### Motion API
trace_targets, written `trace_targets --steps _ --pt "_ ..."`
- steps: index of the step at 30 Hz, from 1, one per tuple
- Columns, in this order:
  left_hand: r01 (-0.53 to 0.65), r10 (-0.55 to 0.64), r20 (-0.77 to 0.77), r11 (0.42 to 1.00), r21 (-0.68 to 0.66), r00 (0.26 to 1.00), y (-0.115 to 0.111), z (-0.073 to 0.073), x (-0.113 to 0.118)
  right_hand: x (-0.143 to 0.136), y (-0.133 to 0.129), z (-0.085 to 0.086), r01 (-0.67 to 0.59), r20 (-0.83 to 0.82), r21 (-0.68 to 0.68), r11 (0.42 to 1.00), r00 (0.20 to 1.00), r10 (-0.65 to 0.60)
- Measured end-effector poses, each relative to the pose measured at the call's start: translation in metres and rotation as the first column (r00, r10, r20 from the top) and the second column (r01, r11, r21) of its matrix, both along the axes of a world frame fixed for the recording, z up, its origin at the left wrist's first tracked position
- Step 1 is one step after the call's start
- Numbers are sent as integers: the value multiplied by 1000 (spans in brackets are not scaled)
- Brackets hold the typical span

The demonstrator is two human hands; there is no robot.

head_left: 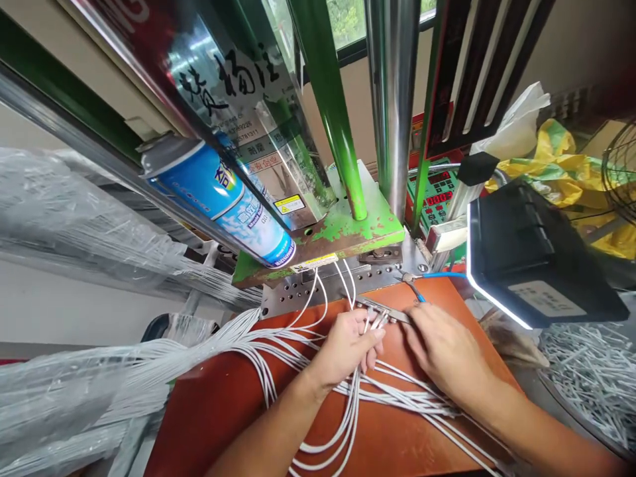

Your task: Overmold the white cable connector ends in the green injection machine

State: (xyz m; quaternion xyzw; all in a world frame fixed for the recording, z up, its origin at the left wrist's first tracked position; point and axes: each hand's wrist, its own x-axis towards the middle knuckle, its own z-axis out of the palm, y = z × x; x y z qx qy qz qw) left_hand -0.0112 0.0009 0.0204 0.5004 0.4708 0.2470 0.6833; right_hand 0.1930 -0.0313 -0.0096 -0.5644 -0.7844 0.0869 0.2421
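From the head camera, I look down at both my hands over the reddish-brown counter. My left hand is closed around a small bunch of white cables, fingers and thumb gripping them close to their ends. The cables hang below my palm and curve across the counter toward its near edge, where more of them lie crossed. My right hand has its fingers curled in on the near end of a narrow metal strip, which slants away just beside the held cable ends.

Beyond my right hand, blue-handled cutters lie at the foot of the press. Its green plate stands above a perforated metal base, and a few cables run out from under it toward my left hand. A blue spray can leans at the plate's left end. To the left, a thick cable bundle reaches onto the counter. To my right, a black lamp is lit along its edge, above a heap of short white pieces.
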Motion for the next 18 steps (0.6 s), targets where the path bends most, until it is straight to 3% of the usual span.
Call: trace_targets --steps 8,18 --pt "118 -121 -17 983 -139 993 1 5 11 15 -21 -6 28 -124 -53 998 992 -35" --pt "131 -138 -35 978 -160 990 -2 2 21 14 -21 -16 32 -56 -34 999 998 -33"
